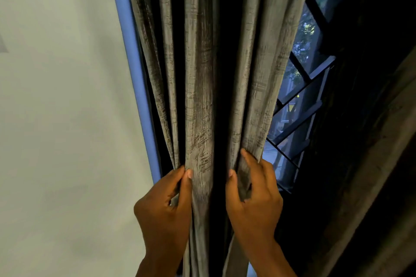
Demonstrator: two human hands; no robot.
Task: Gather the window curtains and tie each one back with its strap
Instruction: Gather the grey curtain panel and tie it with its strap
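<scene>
A pale wall (63, 108) fills the left, edged by a blue strip (135, 69). Beside it hangs the grey curtain (200, 78), bunched in folds. The left hand (164, 207) pinches one fold; the right hand (254, 195) grips another. Right of them, a barred window (301, 87). No writing shows.

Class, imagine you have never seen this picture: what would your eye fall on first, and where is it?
First, the grey curtain hanging in deep folds down the middle. At the bottom, the left hand and right hand each pinch a fold of it. To the right, a barred window shows dim blue light; a blue trim strip edges the pale wall on the left.
</scene>
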